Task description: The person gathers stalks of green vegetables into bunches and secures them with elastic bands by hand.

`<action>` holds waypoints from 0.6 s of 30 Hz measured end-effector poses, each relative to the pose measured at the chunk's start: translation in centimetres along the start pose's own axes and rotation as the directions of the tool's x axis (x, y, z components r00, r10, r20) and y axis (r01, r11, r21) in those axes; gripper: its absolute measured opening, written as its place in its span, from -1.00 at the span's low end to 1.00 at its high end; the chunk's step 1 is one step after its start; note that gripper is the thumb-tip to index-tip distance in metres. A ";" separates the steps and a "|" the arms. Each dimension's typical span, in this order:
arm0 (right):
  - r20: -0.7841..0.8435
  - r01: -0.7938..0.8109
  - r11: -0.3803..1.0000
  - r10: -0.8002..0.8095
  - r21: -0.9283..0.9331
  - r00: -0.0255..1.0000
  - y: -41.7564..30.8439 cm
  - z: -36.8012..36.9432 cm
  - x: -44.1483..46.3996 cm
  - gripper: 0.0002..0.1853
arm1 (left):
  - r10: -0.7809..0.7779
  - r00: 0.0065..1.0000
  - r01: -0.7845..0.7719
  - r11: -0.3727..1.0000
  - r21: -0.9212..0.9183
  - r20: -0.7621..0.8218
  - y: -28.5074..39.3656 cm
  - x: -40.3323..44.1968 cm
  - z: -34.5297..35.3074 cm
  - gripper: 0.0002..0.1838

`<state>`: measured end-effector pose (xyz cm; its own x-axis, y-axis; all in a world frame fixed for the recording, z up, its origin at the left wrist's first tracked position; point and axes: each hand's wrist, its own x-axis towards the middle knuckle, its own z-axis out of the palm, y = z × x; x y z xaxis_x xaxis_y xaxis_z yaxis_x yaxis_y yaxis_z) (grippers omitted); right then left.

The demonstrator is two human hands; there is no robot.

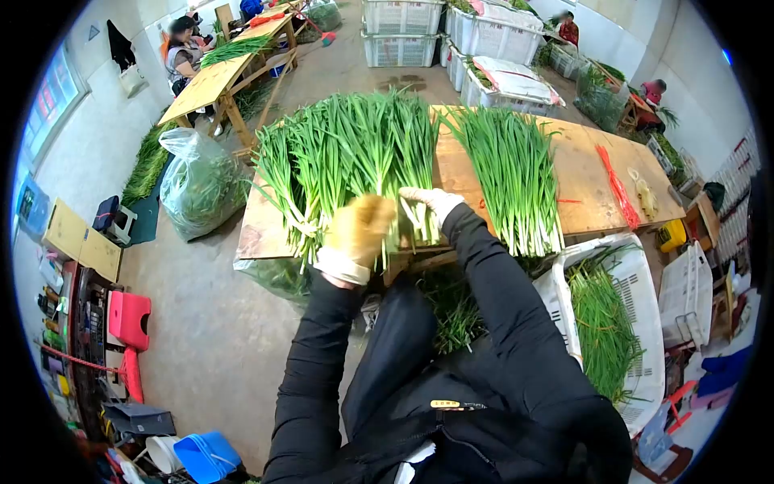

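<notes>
A thick pile of garlic chives (355, 145) covers the left part of the wooden table (587, 168), with pale stem ends toward me. My left hand (359, 230), in a yellowish glove, is at the stem ends. It is blurred by motion, and I cannot make out its fingers. My right hand (434, 200), in a pale glove, has its fingers closed over stems at the pile's right edge. A separate bunch of garlic chives (509, 177) lies in line to the right of that hand.
Red ties (619, 189) lie at the table's right end. Below stands a white crate (649, 323) holding loose greens. A plastic bag of greens (201, 185) stands left. Stacked crates (401, 48) and people at other tables are farther back.
</notes>
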<state>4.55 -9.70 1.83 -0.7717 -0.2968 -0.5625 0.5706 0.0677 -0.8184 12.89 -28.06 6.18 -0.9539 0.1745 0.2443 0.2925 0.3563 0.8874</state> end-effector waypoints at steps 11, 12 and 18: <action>-0.024 0.185 0.983 -0.185 -0.004 0.982 1.2 -0.3 0.1 -0.08 | 0.176 0.970 -0.227 0.423 0.877 0.166 -1.4 1.6 6.1 -0.71; 0.010 0.097 0.995 -0.098 0.036 0.995 1.3 -1.3 0.0 -0.21 | 0.104 0.967 -0.255 0.484 0.837 0.234 -0.5 1.7 5.9 -0.72; 0.331 -0.022 0.868 -0.166 0.496 0.929 1.0 -8.1 -1.1 -0.54 | 0.075 0.949 -0.305 0.469 0.829 0.307 -3.2 0.6 2.5 -0.54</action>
<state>3.71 -1.61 0.69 -0.7185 -0.6023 -0.3479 0.6515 -0.4075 -0.6399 11.50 -26.77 2.47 -0.8623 0.4738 0.1787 0.4843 0.8747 0.0180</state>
